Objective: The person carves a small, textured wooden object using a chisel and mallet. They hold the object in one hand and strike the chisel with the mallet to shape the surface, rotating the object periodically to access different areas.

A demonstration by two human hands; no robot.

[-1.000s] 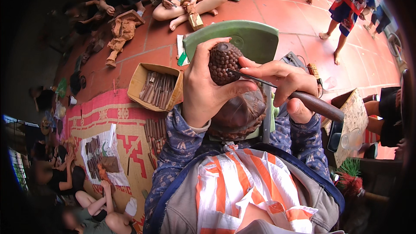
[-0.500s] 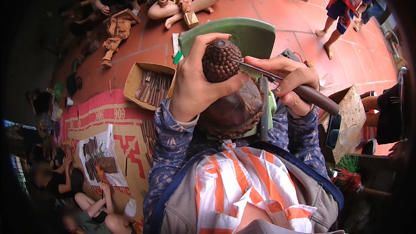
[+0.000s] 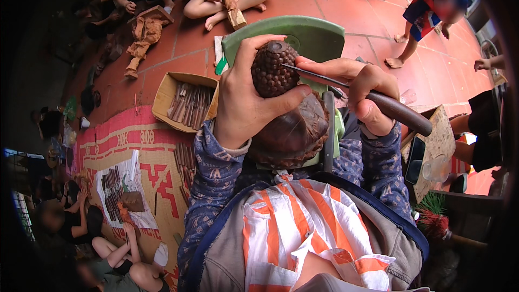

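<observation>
A dark brown wood carving stands in front of me, with a rounded, smooth lower part and a knob-covered top. My left hand wraps round the knobby top from the left, its thumb lying across the front below the bumps. From the right, my right hand grips a carving chisel by its dark wooden handle. The chisel's thin metal blade points left, and its tip meets the bumps near the upper middle. Part of the carving is covered by my left hand.
Behind the carving is a green plastic chair. A cardboard box of chisels stands to the left, near a patterned mat with more tools on paper. Other people sit around; a child stands far right. A wooden board holds a cup.
The chisel tip has shifted slightly left across the bumps, and more of its blade shows. My left hand keeps its hold. The child at far right has bent forward.
</observation>
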